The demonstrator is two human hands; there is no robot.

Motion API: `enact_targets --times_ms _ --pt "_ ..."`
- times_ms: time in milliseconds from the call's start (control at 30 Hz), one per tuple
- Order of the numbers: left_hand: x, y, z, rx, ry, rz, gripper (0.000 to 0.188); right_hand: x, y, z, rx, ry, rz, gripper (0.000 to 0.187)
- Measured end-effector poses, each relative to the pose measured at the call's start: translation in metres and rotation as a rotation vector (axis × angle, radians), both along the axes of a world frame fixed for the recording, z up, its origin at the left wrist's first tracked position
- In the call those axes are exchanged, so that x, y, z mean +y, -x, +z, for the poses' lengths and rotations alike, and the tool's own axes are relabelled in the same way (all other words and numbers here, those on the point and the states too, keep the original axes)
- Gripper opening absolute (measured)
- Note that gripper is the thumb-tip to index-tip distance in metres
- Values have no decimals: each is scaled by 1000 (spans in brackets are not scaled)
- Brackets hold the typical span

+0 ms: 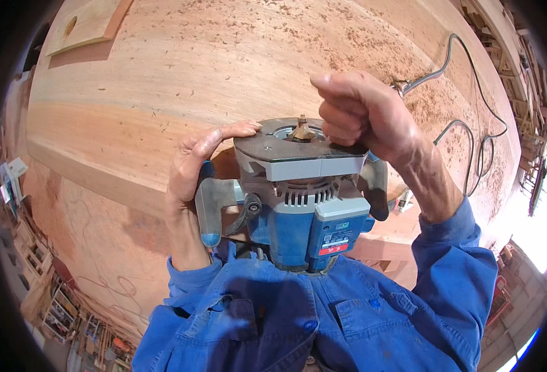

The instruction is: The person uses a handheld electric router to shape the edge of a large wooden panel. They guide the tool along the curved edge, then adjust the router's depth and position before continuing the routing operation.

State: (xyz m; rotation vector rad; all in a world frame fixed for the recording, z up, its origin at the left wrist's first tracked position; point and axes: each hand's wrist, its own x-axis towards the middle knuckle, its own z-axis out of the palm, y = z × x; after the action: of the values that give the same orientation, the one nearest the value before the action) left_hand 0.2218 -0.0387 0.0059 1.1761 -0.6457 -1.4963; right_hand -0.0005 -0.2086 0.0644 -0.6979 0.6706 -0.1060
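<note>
A blue and grey plunge router (292, 232) is tipped base-up against my blue work jacket. Its dark flat base plate (267, 147) faces up, and a brass-coloured router bit (302, 129) pokes out of the central opening. My left hand (200, 146) braces the router's left side, fingertips over the plate's rim, beside the left handle (210, 208). Over the plate's right edge is my right hand (363, 111), closed with the thumb pointing left, close to the bit. Whatever its curled fingers may hold is hidden. The right handle (376, 186) sits below that wrist.
A broad wooden board (180, 80) lies beyond the router, strewn with shavings. A smaller wood piece with a round hole (90, 25) rests at the far left. A grey power cord (481, 80) loops on the right. Timber stacks (524, 87) stand past the right edge.
</note>
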Motion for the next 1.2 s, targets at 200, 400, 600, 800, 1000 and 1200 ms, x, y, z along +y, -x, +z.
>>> enact_targets --times_ms 200,400,600,800,1000,1200 --pt "2 -3 -3 3 18 -7 46 -6 0 7 -10 -14 -1 49" --pt "4 3 -4 5 31 32 46 5 9 7 -77 -38 -84 51" --pt "5 -4 -6 -21 46 -6 46 35 9 37 254 797 61 29" --pt "3 -9 5 -19 158 -102 45 70 3 11 195 1788 105 34" --pt "21 6 -6 -34 -58 245 52 75 3 8 213 1820 110 34" --pt "125 36 -17 -287 -508 383 35 77 4 8 236 1824 88 33"
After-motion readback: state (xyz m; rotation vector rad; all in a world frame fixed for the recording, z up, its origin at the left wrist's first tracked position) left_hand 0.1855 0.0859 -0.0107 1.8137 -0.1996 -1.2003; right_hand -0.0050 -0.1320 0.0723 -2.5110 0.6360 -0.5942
